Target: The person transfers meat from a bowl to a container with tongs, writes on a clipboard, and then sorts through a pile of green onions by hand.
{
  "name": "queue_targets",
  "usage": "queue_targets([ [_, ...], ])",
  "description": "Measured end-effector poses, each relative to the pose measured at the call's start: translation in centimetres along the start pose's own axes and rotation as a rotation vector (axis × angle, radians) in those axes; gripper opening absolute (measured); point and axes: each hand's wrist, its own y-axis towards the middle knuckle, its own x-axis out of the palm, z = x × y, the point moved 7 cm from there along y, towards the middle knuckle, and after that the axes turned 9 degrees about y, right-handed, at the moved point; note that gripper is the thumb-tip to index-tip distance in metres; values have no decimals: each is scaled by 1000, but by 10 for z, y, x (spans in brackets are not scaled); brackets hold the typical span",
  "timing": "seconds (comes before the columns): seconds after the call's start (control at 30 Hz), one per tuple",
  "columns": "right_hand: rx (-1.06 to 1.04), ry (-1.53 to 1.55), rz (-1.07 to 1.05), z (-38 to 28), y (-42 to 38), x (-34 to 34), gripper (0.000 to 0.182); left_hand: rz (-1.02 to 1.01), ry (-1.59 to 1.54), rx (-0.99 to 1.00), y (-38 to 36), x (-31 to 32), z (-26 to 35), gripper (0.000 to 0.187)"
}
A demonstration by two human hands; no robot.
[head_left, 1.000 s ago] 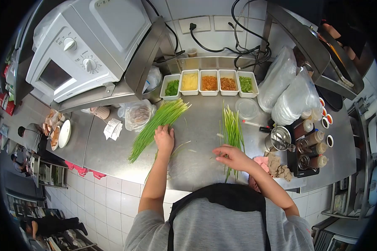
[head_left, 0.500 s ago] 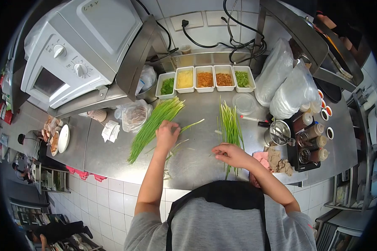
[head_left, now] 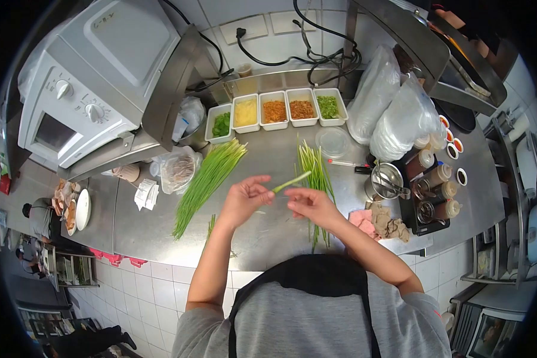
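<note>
My left hand (head_left: 246, 200) is raised over the steel counter, thumb and fingers pinched on one chive stalk (head_left: 292, 181). The stalk's pale end points up and to the right. Close to it is my right hand (head_left: 312, 207), fingers bent and parted, with nothing visible in them. A large bunch of green chives (head_left: 207, 188) lies to the left of my hands. Behind and partly under my right hand is a smaller bunch of chives (head_left: 314, 170), pale ends toward the wall. A few scraps lie near the front edge, partly hidden by my left arm.
White tubs (head_left: 274, 111) of chopped food line the back of the counter (head_left: 268, 238). A microwave (head_left: 95, 89) stands at the left. On the right are bagged lids (head_left: 400, 119), a metal pot (head_left: 385, 182), sauce bottles (head_left: 440, 175) and crumpled cloths (head_left: 379, 222). Cables hang on the wall.
My left hand has lifted a chive stalk from beside the large bunch and moved right. My right hand has risen slightly toward it. The whole view has shifted a little.
</note>
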Motion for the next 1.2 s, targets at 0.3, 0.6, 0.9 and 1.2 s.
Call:
queue_targets([
  [0.3, 40, 325, 63, -39, -9, -11, 19, -80, -57, 8, -37, 34, 20, 29],
  [0.6, 52, 338, 102, -31, -10, -16, 12, -85, -46, 10, -41, 43, 17, 25],
  [0.9, -440, -447, 142, -85, -23, -25, 21, -74, -76, -43, -52, 37, 5, 25],
  [1.2, -267, -328, -32, -69, -17, -11, 11, -100, -78, -18, -55, 37, 14, 25],
])
